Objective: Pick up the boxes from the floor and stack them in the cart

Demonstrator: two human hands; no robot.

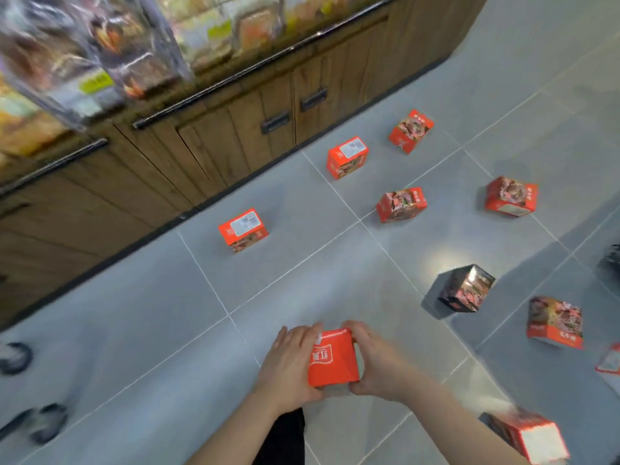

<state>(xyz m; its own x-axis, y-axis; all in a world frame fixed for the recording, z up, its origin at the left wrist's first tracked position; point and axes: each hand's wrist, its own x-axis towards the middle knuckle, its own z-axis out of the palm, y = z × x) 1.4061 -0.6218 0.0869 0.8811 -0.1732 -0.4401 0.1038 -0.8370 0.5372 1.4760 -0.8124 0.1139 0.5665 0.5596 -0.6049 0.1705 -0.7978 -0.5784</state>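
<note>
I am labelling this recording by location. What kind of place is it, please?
Most likely a shop aisle. Packaged goods with yellow price tags fill the shelves above wooden cabinets, and identical red boxes lie scattered on the grey tiled floor. Both hands, left hand and right hand, hold one red box.

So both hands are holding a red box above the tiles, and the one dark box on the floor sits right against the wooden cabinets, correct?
Not quite. Both hands, left and right, do hold the red box, but the head view shows the dark box out on the open tiles, far from the wooden cabinets.
</note>
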